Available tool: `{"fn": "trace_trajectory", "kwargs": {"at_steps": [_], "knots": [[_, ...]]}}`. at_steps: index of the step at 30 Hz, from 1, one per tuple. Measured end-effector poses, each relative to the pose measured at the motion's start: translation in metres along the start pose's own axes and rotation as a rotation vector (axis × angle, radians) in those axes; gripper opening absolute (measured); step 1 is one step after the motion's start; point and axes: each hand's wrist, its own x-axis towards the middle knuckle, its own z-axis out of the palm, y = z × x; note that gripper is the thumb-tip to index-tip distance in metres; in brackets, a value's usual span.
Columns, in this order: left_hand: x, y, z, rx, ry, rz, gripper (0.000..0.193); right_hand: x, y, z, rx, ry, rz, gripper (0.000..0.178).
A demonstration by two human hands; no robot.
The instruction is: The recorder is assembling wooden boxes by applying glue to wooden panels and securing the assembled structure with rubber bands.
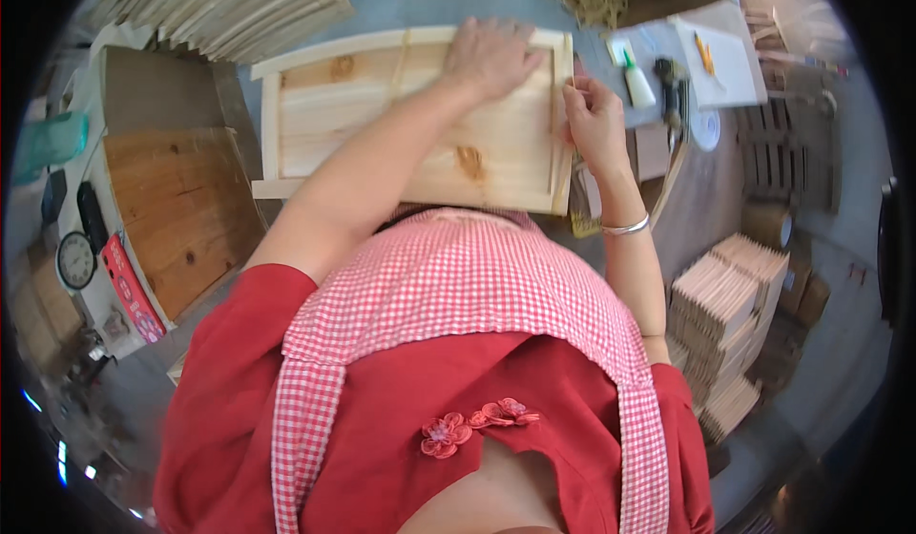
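A shallow pale wooden tray-like panel (324, 119) with raised strips along its edges and dark knots lies on the table in front of me. My left hand (491, 57) rests on it near the far edge, fingers stretched out over the far strip. At the right end strip (561, 104) my right hand (593, 119) is closed, thumb and fingers pinched together at the strip's outer edge. Whatever those fingertips hold is too small to make out. A silver bangle (626, 227) circles my right wrist.
Stacked wooden strips (229, 4) lie at the far left. Right of the panel are a white glue bottle (639, 83), a dark power tool (671, 90) and an orange cutter (704, 55). A brown board (181, 209) stands left; stacked wooden pieces (725, 305) sit lower right.
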Motion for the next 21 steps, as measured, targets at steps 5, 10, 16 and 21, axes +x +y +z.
{"fn": "trace_trajectory", "kwargs": {"at_steps": [5, 10, 16, 21], "knots": [[0.000, -0.006, 0.008, 0.016, 0.051, 0.018, 0.044, -0.064, 0.002, -0.014, 0.199, -0.011, 0.079, 0.026], [-0.017, 0.011, -0.005, 0.009, 0.301, 0.109, 0.038, -0.083, 0.018, -0.005, 0.109, 0.088, -0.021, 0.026], [-0.009, 0.010, -0.013, -0.054, -0.030, -0.018, 0.045, -0.092, 0.012, -0.015, 0.019, 0.027, 0.004, 0.025], [-0.015, 0.006, 0.003, -0.024, 0.140, 0.028, 0.045, -0.101, 0.022, -0.012, 0.125, 0.006, 0.003, 0.026]]}}
